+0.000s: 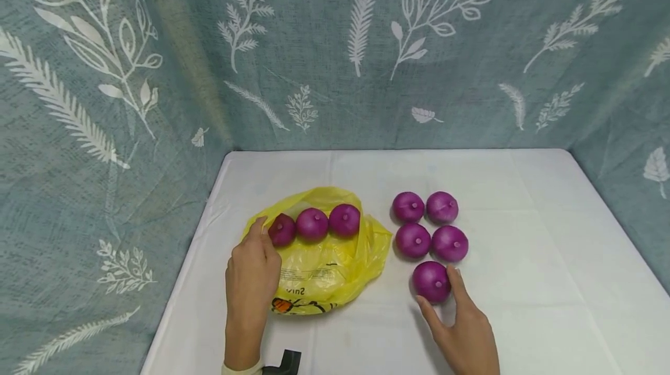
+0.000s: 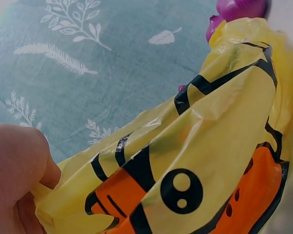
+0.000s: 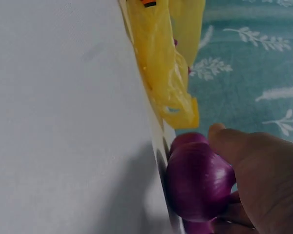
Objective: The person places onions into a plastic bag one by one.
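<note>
While the left hand (image 1: pixel 253 263) pinches a bag (image 1: pixel 319 261), the right hand (image 1: pixel 464 328) seemingly grips an onion (image 1: pixel 431 282).

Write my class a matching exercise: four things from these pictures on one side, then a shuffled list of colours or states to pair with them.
1. Left hand
2. Right hand
3. Plastic bag
4. Hanging cloth

A. Grey-green with white leaf prints
B. Holds a red onion
C. Yellow with orange and black printing
D. Grips thin plastic

Pairs: 1-D, 2-B, 3-C, 4-A
</note>
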The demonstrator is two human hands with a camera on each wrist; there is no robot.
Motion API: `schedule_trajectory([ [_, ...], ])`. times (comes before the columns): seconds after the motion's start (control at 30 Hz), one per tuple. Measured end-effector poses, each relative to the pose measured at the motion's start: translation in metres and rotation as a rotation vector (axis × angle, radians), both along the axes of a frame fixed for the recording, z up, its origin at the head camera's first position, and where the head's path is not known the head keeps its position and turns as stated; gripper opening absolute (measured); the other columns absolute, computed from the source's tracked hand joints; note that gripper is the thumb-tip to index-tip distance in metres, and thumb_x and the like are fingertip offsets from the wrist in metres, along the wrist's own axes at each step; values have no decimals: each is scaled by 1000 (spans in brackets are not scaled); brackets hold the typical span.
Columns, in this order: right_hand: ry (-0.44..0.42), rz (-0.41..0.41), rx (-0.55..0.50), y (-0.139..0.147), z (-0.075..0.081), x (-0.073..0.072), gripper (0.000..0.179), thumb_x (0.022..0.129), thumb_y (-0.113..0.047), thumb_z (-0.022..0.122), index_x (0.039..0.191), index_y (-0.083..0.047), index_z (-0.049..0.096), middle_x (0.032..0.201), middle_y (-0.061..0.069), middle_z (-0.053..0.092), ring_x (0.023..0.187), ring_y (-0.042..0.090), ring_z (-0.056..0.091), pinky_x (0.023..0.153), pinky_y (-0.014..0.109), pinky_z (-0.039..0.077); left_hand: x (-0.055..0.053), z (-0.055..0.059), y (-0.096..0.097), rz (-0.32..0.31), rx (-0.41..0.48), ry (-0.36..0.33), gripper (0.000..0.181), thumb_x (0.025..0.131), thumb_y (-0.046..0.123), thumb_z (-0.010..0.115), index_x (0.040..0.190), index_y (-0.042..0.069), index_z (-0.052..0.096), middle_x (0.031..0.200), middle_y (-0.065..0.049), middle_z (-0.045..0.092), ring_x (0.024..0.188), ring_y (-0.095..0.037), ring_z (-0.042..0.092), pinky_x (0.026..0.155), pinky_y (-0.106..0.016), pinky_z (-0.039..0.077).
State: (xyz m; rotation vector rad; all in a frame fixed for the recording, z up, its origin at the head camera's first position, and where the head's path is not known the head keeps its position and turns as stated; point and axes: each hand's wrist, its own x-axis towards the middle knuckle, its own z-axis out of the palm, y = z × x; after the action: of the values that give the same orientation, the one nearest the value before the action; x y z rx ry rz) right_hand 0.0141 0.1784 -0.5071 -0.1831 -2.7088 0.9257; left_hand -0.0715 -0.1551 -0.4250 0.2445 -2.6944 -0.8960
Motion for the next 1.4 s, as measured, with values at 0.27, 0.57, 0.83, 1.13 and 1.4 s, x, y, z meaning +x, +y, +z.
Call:
schedule_trajectory([
  [0.27,1,41,16,-6,-5,-11,94,88,-46,87,163,-12,41,158,17,52,131,42,61,96,55,56,0,0,-3,-2,-6,10,43,112,17,40,145,-4,58,132,-30,68,105,-51,72,81,-65,58],
  [0.57,27,70,-5,-13,-3,-16,94,82,-37,94,160,-13,47,155,11,57,129,37,65,98,51,55,-1,0,-3,6,-16,10,42,112,17,40,144,-2,59,131,-29,68,101,-51,73,78,-65,58],
  [0.83,65,92,-53,-15,-3,-15,83,77,-35,97,148,-14,60,140,13,69,123,35,70,96,48,57,-2,-2,-3,2,-6,2,43,112,16,41,146,-3,57,135,-29,66,105,-50,72,80,-64,58],
  [1.13,109,201,-141,-23,18,-25,83,79,-34,95,152,-20,58,143,9,67,125,31,69,95,46,58,1,-3,-5,4,5,10,43,112,15,41,147,-3,56,135,-29,66,106,-50,72,79,-65,58],
  [1.4,129,336,-239,-39,54,-52,87,80,-31,94,156,-32,52,147,-2,64,134,22,63,101,40,55,1,-5,-2,-10,23,12,43,111,14,42,148,-3,56,132,-29,68,93,-46,74,71,-60,58],
])
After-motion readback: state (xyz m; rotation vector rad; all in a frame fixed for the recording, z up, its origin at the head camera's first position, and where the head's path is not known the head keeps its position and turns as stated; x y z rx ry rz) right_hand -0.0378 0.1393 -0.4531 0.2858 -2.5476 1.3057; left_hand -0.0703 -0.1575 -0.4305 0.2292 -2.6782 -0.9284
